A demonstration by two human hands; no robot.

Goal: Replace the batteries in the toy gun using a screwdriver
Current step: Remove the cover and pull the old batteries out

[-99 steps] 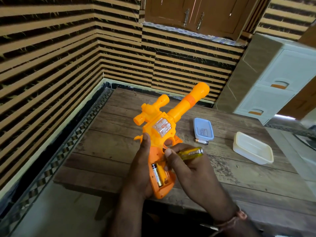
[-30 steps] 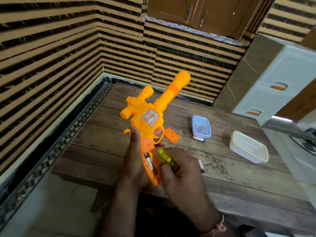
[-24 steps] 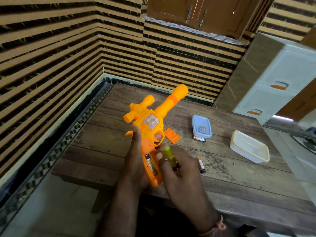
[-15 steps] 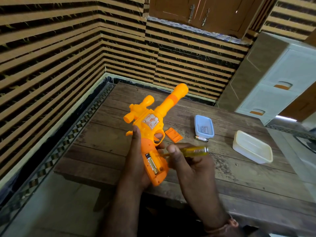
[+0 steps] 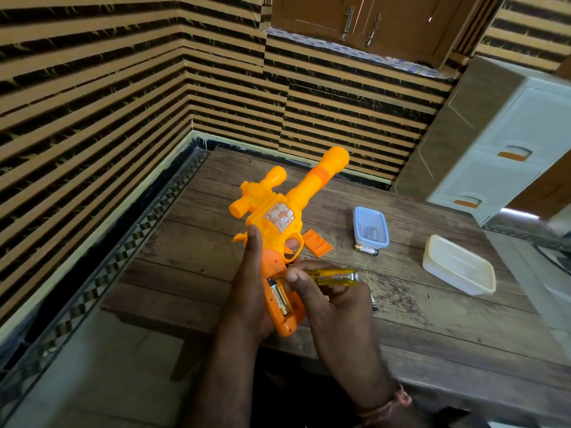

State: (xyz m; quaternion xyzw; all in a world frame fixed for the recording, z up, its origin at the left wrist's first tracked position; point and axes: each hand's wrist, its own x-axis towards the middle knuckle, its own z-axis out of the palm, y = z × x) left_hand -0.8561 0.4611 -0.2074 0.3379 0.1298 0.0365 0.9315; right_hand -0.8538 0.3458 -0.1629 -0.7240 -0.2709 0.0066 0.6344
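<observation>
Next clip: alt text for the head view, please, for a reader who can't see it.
A left hand holds an orange toy gun over a wooden table while the right hand points a yellow screwdriver into its open grip, where a battery sits. Another battery lies loose by two containers.

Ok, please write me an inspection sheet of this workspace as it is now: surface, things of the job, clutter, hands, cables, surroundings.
Surface: worn wooden plank table, scuffed near the middle.
Job's things: orange plastic toy gun, grip compartment open, one battery inside; yellow transparent-handled screwdriver, tip at the compartment; flat orange plastic cover lying on the table; loose battery beside the blue tub.
Clutter: small blue plastic tub; white rectangular plastic container.
Hands: left hand grips the gun's handle; right hand holds the screwdriver.
Cables: nothing seen.
Surroundings: striped wall; white plastic drawer unit; brown wooden cabinet.
</observation>
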